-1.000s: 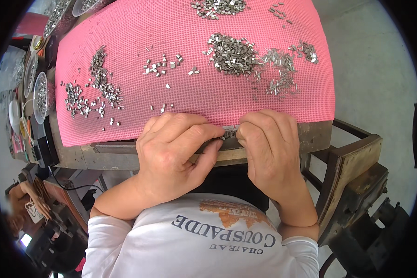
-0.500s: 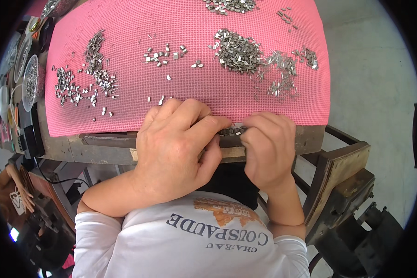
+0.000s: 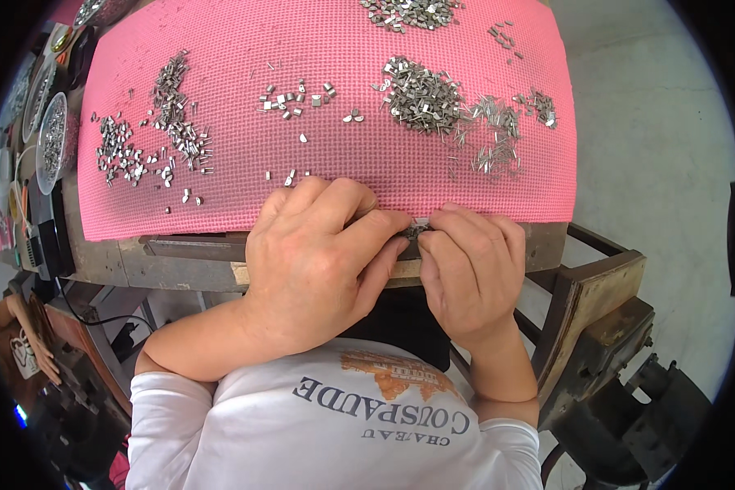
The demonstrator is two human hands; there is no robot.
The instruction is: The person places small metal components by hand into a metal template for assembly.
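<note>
At the near edge of the pink mat (image 3: pixel 327 151), both hands meet over a small strip of dark and silvery metal links (image 3: pixel 417 229), mostly covered by fingertips. My left hand (image 3: pixel 314 245) is closed, its thumb and forefinger pinching the strip's left end. From the other side, my right hand (image 3: pixel 475 273) has its thumb and fingers pressed together at the right end. Just beyond my left knuckles lie a few loose silvery metal pieces (image 3: pixel 291 176). Farther off is a scattered group of small metal blocks (image 3: pixel 290 100).
A dense heap of metal pieces (image 3: pixel 420 96) lies on the mat, with thin pins (image 3: pixel 496 135) beside it. More pieces (image 3: pixel 118 151) are spread at left. Clear bowls of parts (image 3: pixel 53 143) stand left of the mat. A co-worker's hand (image 3: pixel 41 351) shows at lower left.
My right hand has turned slightly and its fingertips have come in closer to my left ones, covering more of the metal strip. My left thumb has moved up toward the strip.
</note>
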